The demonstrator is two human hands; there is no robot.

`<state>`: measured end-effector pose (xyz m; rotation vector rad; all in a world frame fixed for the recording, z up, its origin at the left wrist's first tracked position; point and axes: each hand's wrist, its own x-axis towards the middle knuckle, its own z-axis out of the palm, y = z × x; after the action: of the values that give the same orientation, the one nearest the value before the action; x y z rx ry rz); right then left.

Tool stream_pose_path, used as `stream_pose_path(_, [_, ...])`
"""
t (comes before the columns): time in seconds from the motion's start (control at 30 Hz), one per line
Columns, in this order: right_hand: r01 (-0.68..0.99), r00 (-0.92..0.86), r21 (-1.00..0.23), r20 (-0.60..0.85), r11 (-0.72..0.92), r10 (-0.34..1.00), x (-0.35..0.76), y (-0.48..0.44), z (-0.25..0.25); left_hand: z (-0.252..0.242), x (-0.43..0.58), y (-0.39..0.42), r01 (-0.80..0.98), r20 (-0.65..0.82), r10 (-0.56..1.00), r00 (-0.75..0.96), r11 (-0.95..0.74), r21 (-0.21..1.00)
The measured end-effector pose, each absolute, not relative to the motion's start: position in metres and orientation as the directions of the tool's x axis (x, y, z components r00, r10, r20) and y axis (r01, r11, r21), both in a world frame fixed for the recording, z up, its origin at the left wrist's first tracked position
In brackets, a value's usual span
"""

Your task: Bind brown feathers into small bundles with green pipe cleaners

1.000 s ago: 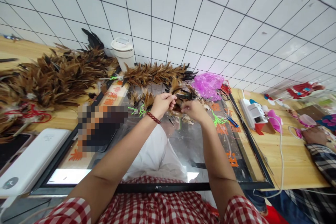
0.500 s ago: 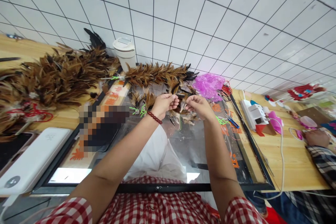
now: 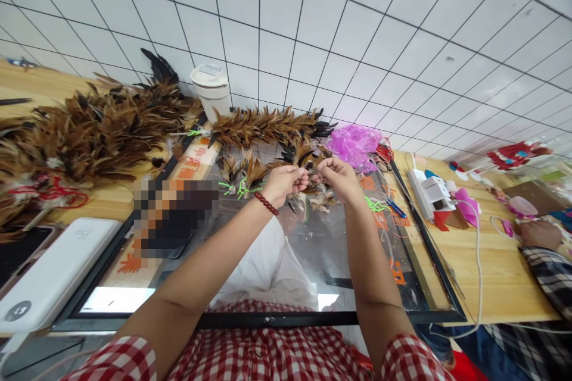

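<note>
My left hand (image 3: 286, 184), with a red-brown bead bracelet (image 3: 267, 203) at the wrist, is closed in a pinch over the glass-topped board (image 3: 330, 250). Close beside it, my right hand (image 3: 338, 178) also has thumb and forefinger pinched together. Whatever lies in the fingertips is tiny and blurred against the loose brown and black feathers (image 3: 304, 152) behind. Pale fluffy feathers (image 3: 322, 200) lie just below the hands. Left of them is a small feather bunch (image 3: 243, 169) with green ties (image 3: 241, 187).
A long feather garland (image 3: 268, 125) lies along the wall, beside a white lidded cup (image 3: 210, 89) and a pink plastic bag (image 3: 355, 141). A large feather pile (image 3: 102, 125) and white power bank (image 3: 58, 274) are left. Right are blue-handled snips (image 3: 395, 208), a power strip (image 3: 422, 190) and another person's hand (image 3: 540, 235).
The dark feather and pale fluff seen at my fingertips no longer stand out there. My left hand has turned slightly, and both hands remain close together over the feathers.
</note>
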<state>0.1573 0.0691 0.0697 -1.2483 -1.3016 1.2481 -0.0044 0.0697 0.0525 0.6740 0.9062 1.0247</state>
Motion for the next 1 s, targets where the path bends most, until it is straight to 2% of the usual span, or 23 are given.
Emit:
stream_pose_path(0.1, [0.172,-0.183,-0.984,-0.073,-0.042,0.980,0.161,0.067,0.071,0.054,-0.004,0.069,-0.460,-0.276,0.942,0.190,0.334,0.823])
stream_pose_path(0.17, [0.171,-0.219,-0.984,-0.080,-0.043,0.972,0.159,0.068,0.069,0.055,-0.003,0.068,-0.472,-0.257,0.941,0.220,0.333,0.816])
stream_pose_path(0.3, [0.103,-0.073,-0.994,0.021,0.029,0.997,0.152,0.073,0.061,0.056,-0.003,0.066,-0.515,-0.282,0.912,0.299,0.403,0.756])
stream_pose_path(0.4, [0.143,-0.060,-0.983,0.105,0.112,0.993,0.152,0.075,0.057,0.055,-0.003,0.067,-0.533,-0.341,0.896,0.285,0.444,0.720])
stream_pose_path(0.5, [0.248,-0.089,-0.952,0.165,0.182,0.982,0.153,0.075,0.056,0.052,-0.004,0.068,-0.486,-0.358,0.893,0.272,0.449,0.750])
stream_pose_path(0.67, [0.432,-0.072,-0.865,0.251,0.257,0.965,0.152,0.073,0.055,0.046,-0.007,0.069,-0.363,-0.332,0.869,0.367,0.462,0.809])
stream_pose_path(0.8, [0.407,-0.117,-0.884,0.201,0.231,0.973,0.156,0.074,0.057,0.051,-0.016,0.072,-0.254,-0.321,0.812,0.487,0.484,0.837])
stream_pose_path(0.87, [0.440,-0.062,-0.874,0.198,0.205,0.978,0.160,0.075,0.057,0.055,-0.021,0.074,-0.271,-0.294,0.806,0.514,0.477,0.836])
stream_pose_path(0.93, [0.577,-0.073,-0.782,0.238,0.235,0.969,0.163,0.076,0.056,0.059,-0.024,0.077,-0.375,-0.269,0.849,0.454,0.456,0.807])
stream_pose_path(1.0, [0.717,-0.271,-0.610,0.202,0.337,0.941,0.164,0.076,0.052,0.062,-0.025,0.079,-0.470,-0.274,0.885,0.377,0.437,0.767])
